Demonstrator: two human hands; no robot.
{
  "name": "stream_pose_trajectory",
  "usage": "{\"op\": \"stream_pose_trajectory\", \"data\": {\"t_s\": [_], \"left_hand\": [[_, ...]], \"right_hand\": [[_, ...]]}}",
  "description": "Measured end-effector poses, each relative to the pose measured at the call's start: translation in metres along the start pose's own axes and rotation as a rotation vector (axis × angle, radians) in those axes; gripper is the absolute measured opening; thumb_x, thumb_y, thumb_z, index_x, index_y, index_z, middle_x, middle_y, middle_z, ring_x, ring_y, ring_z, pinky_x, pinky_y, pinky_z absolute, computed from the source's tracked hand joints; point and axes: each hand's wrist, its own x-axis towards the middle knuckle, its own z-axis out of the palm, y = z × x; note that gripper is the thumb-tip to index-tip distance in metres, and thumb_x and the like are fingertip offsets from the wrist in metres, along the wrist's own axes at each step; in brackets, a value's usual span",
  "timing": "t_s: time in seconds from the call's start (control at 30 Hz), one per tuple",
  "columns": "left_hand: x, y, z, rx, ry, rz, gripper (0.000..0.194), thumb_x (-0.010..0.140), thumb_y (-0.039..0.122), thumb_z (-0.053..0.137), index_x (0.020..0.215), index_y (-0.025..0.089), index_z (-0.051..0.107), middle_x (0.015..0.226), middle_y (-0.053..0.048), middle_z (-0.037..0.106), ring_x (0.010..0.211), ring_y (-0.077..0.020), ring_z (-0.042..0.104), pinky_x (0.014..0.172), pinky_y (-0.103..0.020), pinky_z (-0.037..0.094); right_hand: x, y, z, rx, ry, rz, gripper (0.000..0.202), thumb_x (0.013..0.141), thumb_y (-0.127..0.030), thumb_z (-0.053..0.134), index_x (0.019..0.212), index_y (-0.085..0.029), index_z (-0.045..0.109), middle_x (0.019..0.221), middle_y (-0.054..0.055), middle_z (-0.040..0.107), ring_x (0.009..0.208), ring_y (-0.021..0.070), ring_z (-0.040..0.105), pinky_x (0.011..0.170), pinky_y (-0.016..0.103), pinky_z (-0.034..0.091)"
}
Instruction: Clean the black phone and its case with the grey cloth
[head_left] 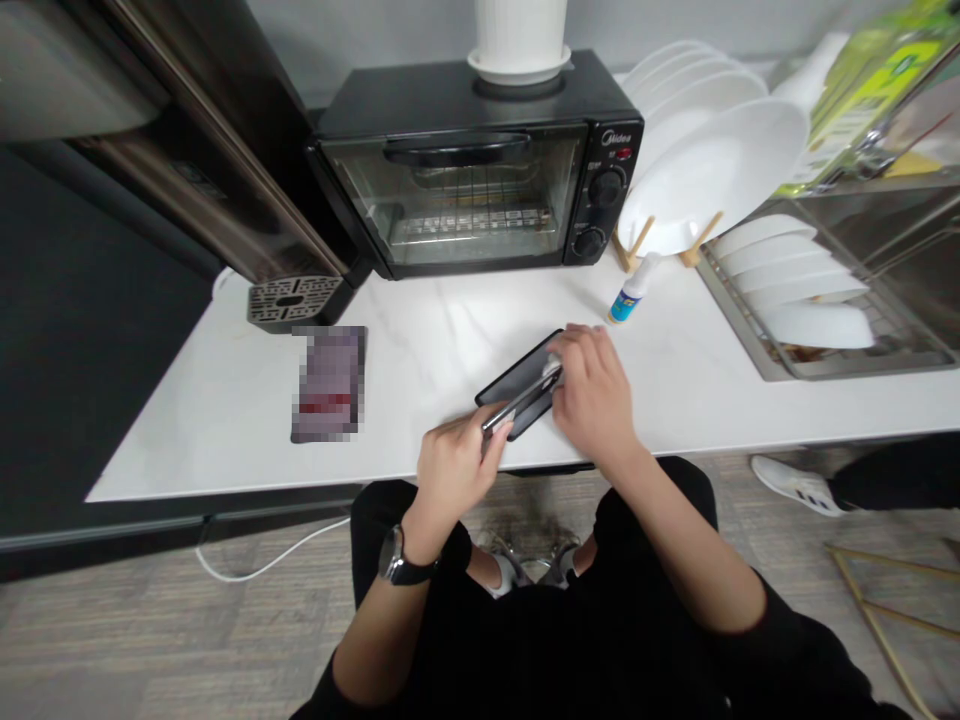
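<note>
My left hand (pixel 459 462), with a watch on the wrist, grips the near end of a slim phone-like device (pixel 516 402) held tilted on its edge. At its far end, my right hand (pixel 592 395) is closed over a small white cloth or tissue (pixel 553 364) pressed against the device. Beneath both hands a dark, flat rectangular case or tray (pixel 510 382) lies on the white counter. A small spray bottle (pixel 626 298) with a blue label stands beyond my right hand.
Behind is a black toaster oven (pixel 465 200) with a white pot (pixel 521 35) on top. A blurred-out flat item (pixel 328 385) lies left, near a drip tray (pixel 292 300). White plates (pixel 712 160) and a dish rack (pixel 810 300) stand right. Another person's shoe (pixel 796 485) shows below.
</note>
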Motion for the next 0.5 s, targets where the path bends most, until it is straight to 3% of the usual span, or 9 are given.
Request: {"op": "stream_pose_trajectory", "data": {"t_s": [0.07,0.13,0.2,0.3,0.37,0.5], "left_hand": [[0.001,0.002,-0.001,-0.031,0.005,-0.014,0.025,0.107,0.035,0.057,0.12,0.018,0.07,0.078,-0.002,0.077,0.067,-0.0168,0.074,0.063,-0.026,0.046],[0.001,0.002,0.0,-0.019,0.014,-0.014,0.024,0.106,0.034,0.057,0.118,0.017,0.07,0.077,-0.003,0.077,0.066,-0.0169,0.073,0.062,-0.026,0.046],[0.0,-0.001,0.002,0.026,0.021,0.011,0.024,0.105,0.03,0.055,0.104,0.014,0.073,0.072,-0.004,0.075,0.061,-0.0181,0.071,0.059,-0.028,0.045],[-0.002,-0.006,0.006,0.09,0.026,0.051,0.038,0.103,0.027,0.049,0.071,0.016,0.067,0.058,-0.007,0.068,0.05,-0.0201,0.065,0.052,-0.031,0.039],[-0.003,-0.007,0.006,0.093,0.022,0.047,0.038,0.103,0.028,0.049,0.072,0.016,0.067,0.058,-0.006,0.067,0.049,-0.0199,0.064,0.052,-0.031,0.039],[0.0,-0.002,0.003,0.026,0.017,0.0,0.025,0.106,0.034,0.057,0.11,0.015,0.072,0.072,-0.003,0.075,0.061,-0.0171,0.072,0.059,-0.027,0.044]], "right_hand": [[0.004,0.007,0.0,-0.027,0.021,0.102,0.041,0.083,-0.007,0.047,0.121,-0.011,0.059,0.128,0.018,0.061,0.134,0.0321,0.052,0.126,0.057,0.038],[-0.001,-0.008,0.003,-0.022,0.02,0.072,0.042,0.083,-0.01,0.049,0.124,-0.01,0.058,0.134,0.019,0.058,0.144,0.0365,0.043,0.128,0.061,0.034],[-0.012,-0.036,0.006,0.017,0.001,-0.07,0.043,0.088,-0.013,0.05,0.13,-0.011,0.056,0.14,0.018,0.057,0.152,0.0363,0.034,0.131,0.061,0.028],[-0.024,-0.062,0.008,0.068,-0.041,-0.339,0.041,0.095,-0.015,0.048,0.135,-0.017,0.056,0.14,0.01,0.061,0.148,0.0269,0.041,0.132,0.049,0.027],[-0.022,-0.052,0.007,0.053,-0.039,-0.375,0.044,0.096,-0.015,0.048,0.139,-0.019,0.055,0.139,0.009,0.062,0.143,0.0243,0.046,0.132,0.046,0.029],[-0.002,0.001,0.002,-0.022,0.0,-0.055,0.047,0.087,-0.008,0.047,0.134,-0.011,0.055,0.137,0.015,0.062,0.139,0.0296,0.051,0.13,0.055,0.033]]}}
